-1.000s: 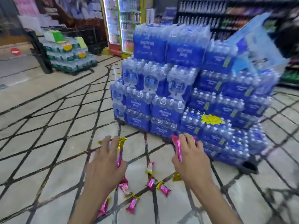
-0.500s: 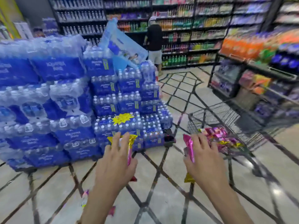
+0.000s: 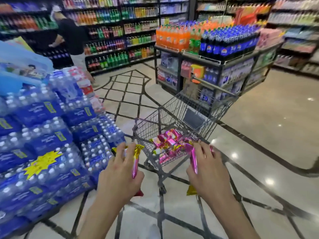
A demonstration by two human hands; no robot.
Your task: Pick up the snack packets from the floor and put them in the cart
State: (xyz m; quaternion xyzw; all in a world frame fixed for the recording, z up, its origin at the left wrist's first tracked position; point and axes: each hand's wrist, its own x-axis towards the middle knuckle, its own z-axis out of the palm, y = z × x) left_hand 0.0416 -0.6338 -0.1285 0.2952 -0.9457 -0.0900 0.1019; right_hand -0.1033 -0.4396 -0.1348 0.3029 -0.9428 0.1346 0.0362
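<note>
My left hand grips pink snack packets with gold ends, held upright just left of the cart's near corner. My right hand grips more of the same pink packets in front of the cart's near side. The wire shopping cart stands straight ahead on the tiled floor, with several pink and gold snack packets lying in its basket. Both hands are short of the basket rim, apart from it. No packets on the floor are in view.
A tall stack of blue shrink-wrapped water bottle packs fills the left. A display stand of orange and blue soda bottles rises behind the cart. A person in a dark shirt stands by the far shelves. Open floor lies to the right.
The view has swung right, from the floor packets and water stack to the cart, which is now centred and close. Both hands keep hold of their packets and have come nearer the basket.
</note>
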